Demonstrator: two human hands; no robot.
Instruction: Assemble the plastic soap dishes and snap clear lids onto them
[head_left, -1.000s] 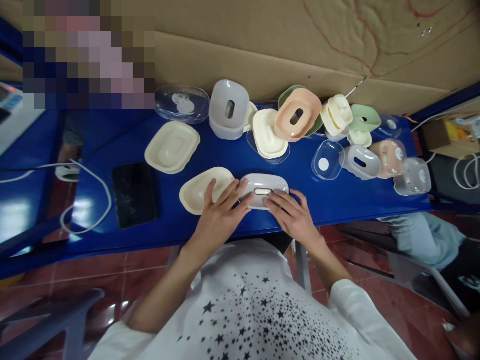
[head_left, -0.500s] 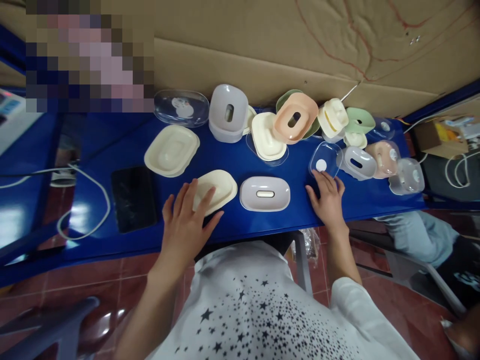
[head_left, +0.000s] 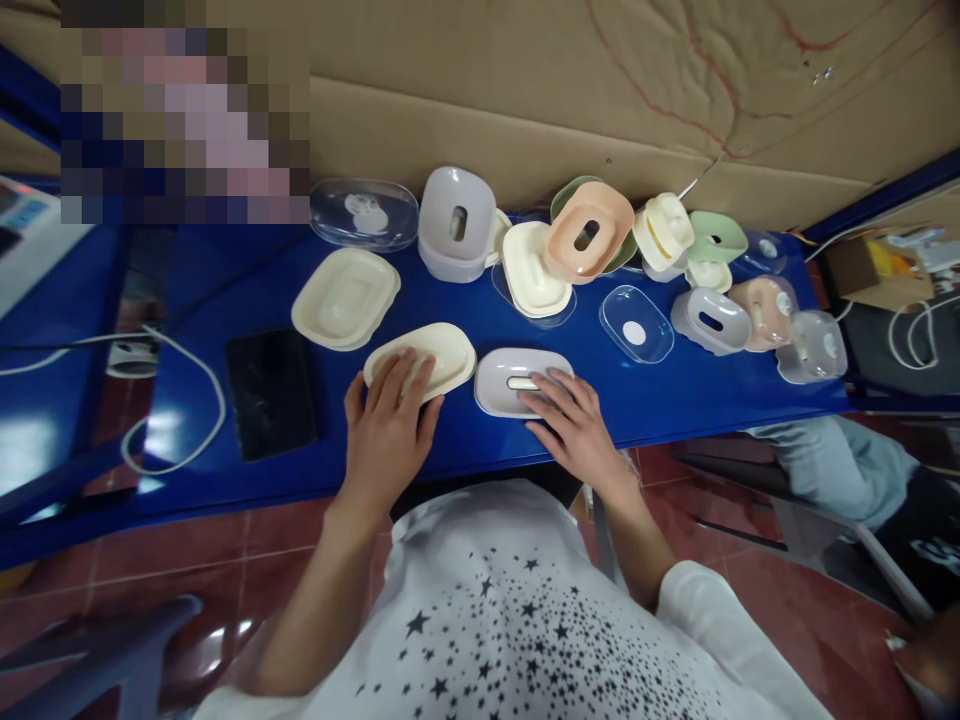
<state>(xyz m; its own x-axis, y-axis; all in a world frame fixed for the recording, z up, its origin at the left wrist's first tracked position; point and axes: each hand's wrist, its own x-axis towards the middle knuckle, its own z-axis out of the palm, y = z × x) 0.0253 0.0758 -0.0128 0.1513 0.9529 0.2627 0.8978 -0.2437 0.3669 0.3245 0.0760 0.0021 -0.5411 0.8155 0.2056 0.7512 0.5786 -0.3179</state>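
Observation:
Fingers spread, my left hand (head_left: 394, 410) lies over the front of a cream oval lid (head_left: 450, 355) on the table. Beside it on the right is a pale lilac oval lid (head_left: 495, 385) with a slot across its middle. My right hand (head_left: 574, 415) rests its outstretched fingers on that lid's right end, covering part of the slot. A clear oval plastic cover (head_left: 646, 312) with a round white sticker lies beyond my right hand. Behind my left hand is a larger cream shallow tray (head_left: 345, 297).
Along the back of the blue table (head_left: 442, 450) stand a lilac container (head_left: 456, 240), a peach slotted lid (head_left: 607, 220) and a clear cover (head_left: 364, 225). More containers (head_left: 712, 320) crowd the right. A black tablet (head_left: 270, 395) and white cable (head_left: 214, 385) lie left. Another person's leg (head_left: 840, 470) is at right.
My right hand has left the clear cover and moved left onto the lilac lid. The clear cover now lies slightly further left. My left hand has shifted slightly right on the cream lid.

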